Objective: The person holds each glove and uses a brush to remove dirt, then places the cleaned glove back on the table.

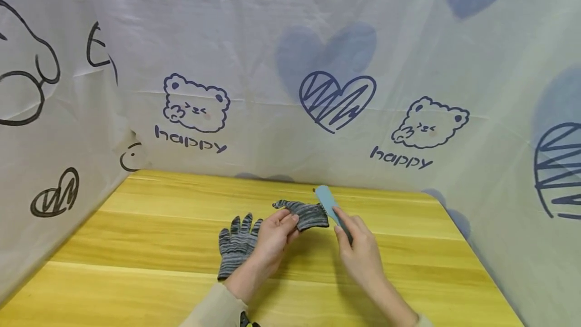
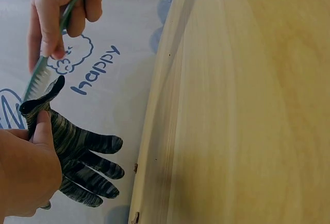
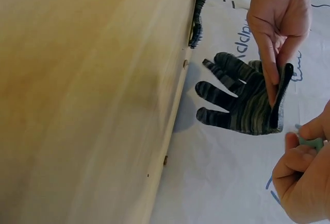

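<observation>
My left hand (image 1: 274, 233) pinches a grey-and-black striped knit glove (image 1: 310, 215) by its cuff, lifted over the table. In the left wrist view the glove's fingers (image 2: 93, 175) spread away from the hand. A light blue brush (image 1: 326, 197) is gripped by its handle in my right hand (image 1: 360, 246). Its pale bristles (image 2: 38, 84) face the cuff's edge in the left wrist view, right at the fabric. From the right wrist, most of the brush is hidden by the right hand (image 3: 304, 175). A second matching glove (image 1: 238, 246) lies flat beside my left forearm.
The yellow wood-grain table (image 1: 150, 246) meets a white printed sheet (image 1: 254, 130) at its back and sides. Small brown bits (image 2: 135, 168) show along the table's edge in the left wrist view.
</observation>
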### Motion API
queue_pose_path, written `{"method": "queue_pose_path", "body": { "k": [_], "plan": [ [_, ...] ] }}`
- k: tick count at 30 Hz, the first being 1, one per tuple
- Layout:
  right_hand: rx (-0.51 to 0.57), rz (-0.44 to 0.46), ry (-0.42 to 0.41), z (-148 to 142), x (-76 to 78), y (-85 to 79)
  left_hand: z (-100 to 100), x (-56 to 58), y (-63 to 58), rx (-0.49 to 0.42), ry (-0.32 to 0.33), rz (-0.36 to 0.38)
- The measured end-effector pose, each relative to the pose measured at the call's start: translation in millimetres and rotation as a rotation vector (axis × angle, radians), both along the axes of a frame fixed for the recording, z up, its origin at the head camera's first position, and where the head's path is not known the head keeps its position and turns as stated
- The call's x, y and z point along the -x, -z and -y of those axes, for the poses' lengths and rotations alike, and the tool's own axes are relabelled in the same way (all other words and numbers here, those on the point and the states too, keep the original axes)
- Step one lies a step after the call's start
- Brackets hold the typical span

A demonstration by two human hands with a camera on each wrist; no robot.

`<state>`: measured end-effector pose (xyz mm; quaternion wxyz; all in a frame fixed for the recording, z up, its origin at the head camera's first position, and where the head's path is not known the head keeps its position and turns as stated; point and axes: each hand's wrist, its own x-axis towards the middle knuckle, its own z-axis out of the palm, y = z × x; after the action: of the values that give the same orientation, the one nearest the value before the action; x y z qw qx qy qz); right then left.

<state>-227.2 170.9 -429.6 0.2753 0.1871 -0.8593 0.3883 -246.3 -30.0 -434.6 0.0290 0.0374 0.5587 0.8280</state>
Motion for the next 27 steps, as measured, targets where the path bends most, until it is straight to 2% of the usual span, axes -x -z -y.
{"method": "queue_pose_path", "body": {
  "k": [2, 7, 10, 12, 17, 21, 24, 27],
  "plan": [
    [0.014, -0.017, -0.021, -1, -0.5, 0.5, -1, 0.0, 1.1, 0.008, 0.001, 0.005],
    [0.004, -0.084, -0.144, -2, -1.7, 2.4, -3, 0.0, 2.2, 0.034, 0.012, 0.029],
    [-0.036, -0.072, -0.187, 0, -2.7, 2.0, -4, -0.6, 1.0, 0.053, 0.014, 0.038],
    [-0.066, -0.042, -0.186, 1, -3.5, 1.4, -5, -0.8, -0.4, 0.058, 0.013, 0.034],
    [-0.12, 0.046, -0.149, -4, -9.3, 2.4, -11, -2.9, 3.2, 0.059, 0.018, 0.078],
    [-0.132, 0.064, -0.107, -7, -6.6, 0.2, -14, 2.2, 1.3, 0.057, 0.041, 0.092],
    [-0.142, 0.059, -0.097, -5, -2.7, -2.4, -13, 6.9, -1.9, 0.039, 0.035, 0.096],
    [-0.161, 0.066, -0.102, -4, -3.0, -1.0, -11, 6.7, 0.4, 0.04, 0.024, 0.118]
  ]
}}
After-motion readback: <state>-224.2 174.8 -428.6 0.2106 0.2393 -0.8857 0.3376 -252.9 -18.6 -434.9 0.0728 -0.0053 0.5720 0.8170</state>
